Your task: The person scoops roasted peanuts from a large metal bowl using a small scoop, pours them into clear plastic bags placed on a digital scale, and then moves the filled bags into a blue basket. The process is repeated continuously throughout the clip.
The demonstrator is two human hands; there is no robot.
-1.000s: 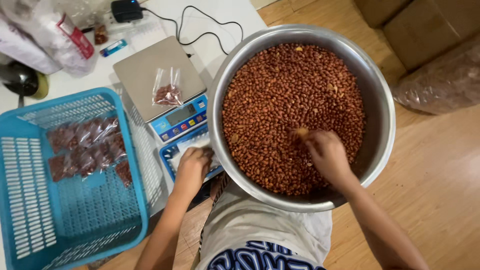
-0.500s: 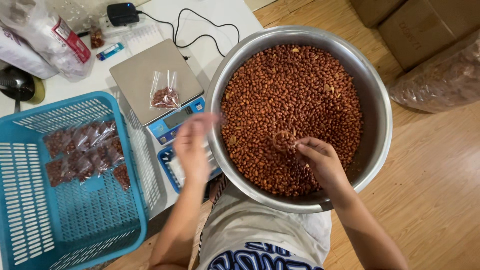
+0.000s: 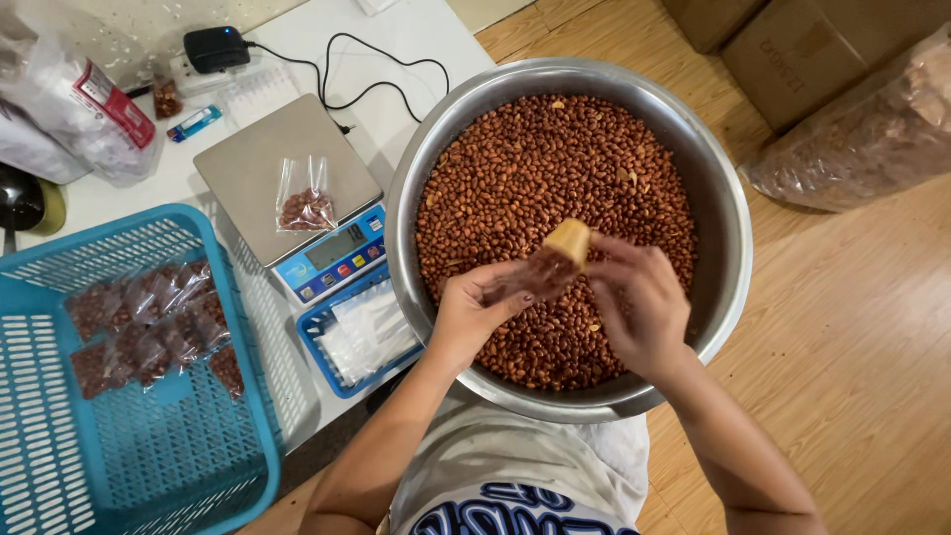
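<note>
A large steel bowl [image 3: 735, 233] full of red-brown peanuts [image 3: 535, 163] sits in front of me. Over its near side, my left hand [image 3: 474, 312] holds a small clear plastic bag [image 3: 525, 280] that looks partly filled with peanuts. My right hand [image 3: 642, 297] grips a small tan scoop [image 3: 569, 241], tilted down onto the bag's mouth. The two hands almost touch above the peanuts.
To the left, a digital scale [image 3: 260, 159] carries one small bag of peanuts [image 3: 305, 203]. A small blue tray [image 3: 322, 342] of empty bags lies below it. A blue basket [image 3: 59, 466] holds several filled bags [image 3: 149, 317]. Cardboard boxes [image 3: 792, 50] and a big sack [image 3: 862, 139] stand on the wooden floor at the right.
My left hand rose from the small blue tray with a clear bag and came over the bowl. My right hand lifted the scoop out of the peanuts and tipped it onto the bag.
</note>
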